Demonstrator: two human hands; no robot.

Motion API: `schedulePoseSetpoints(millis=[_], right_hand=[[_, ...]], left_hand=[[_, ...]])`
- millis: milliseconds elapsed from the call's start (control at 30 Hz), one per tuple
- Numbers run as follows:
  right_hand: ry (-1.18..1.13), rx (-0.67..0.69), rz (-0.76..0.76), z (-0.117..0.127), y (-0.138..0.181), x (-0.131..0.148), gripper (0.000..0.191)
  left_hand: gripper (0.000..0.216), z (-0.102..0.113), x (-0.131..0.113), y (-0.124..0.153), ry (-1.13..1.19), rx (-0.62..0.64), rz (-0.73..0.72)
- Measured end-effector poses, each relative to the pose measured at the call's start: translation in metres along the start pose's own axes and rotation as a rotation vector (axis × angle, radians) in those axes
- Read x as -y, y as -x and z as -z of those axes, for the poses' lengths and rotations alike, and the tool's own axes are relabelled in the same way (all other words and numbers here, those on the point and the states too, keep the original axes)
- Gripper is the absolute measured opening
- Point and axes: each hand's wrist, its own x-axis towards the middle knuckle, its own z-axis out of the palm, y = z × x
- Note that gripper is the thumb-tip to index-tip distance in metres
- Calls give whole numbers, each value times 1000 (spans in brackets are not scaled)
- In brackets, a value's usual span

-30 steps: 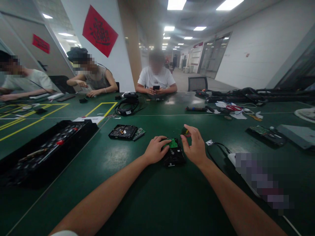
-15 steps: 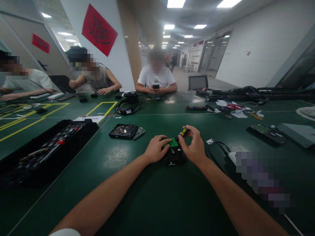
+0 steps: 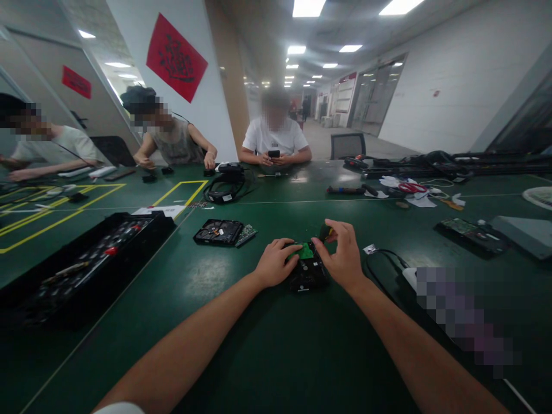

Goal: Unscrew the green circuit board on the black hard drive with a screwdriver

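On the green table in front of me lies a black hard drive point(image 3: 309, 276) with a green circuit board point(image 3: 306, 250) on its far part. My left hand point(image 3: 275, 262) steadies the drive from the left, its fingertips resting at the board and its thumb lower on the casing. In my right hand point(image 3: 344, 256), a small screwdriver point(image 3: 326, 232) with a black and yellow handle is pinched between thumb and fingers over the board's right side. Its tip is hidden or too small to see. An opened hard drive point(image 3: 218, 232) lies farther left, beside a loose circuit board point(image 3: 246, 235).
A long black bin point(image 3: 142, 244) holding small parts stands at the left. On the right are a cable point(image 3: 385, 251), a blurred-out long object point(image 3: 466, 316), another drive with a circuit board point(image 3: 470, 236) and a grey case point(image 3: 524, 234). Several people sit across the table.
The screwdriver handle has turned in my right fingers, showing less yellow. My left hand stays on the drive. Across the table, a person's hands have shifted.
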Motion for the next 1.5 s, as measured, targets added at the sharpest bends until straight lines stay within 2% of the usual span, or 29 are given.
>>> schedulePoseSetpoints(millis=[100, 300, 600, 867, 1000, 1300, 1500], right_hand=[[23, 4, -7, 2, -2, 0, 50], [-33, 44, -17, -1, 4, -2, 55], [-25, 1, 16, 2, 2, 1, 47], [-58, 19, -3, -3, 7, -5, 56], [-30, -10, 13, -1, 4, -5, 53], [-91, 25, -11, 0, 7, -5, 55], [-45, 15, 7, 2, 3, 1, 49]], left_hand=[[40, 0, 0, 0, 3, 8, 1], [40, -1, 1, 1, 0, -1, -2], [40, -5, 3, 0, -17, -4, -6], [39, -4, 2, 1, 0, -13, -17], [39, -3, 0, 0, -3, -10, -14], [39, -6, 2, 0, 8, -11, -20], [39, -7, 1, -1, -3, -8, -23]])
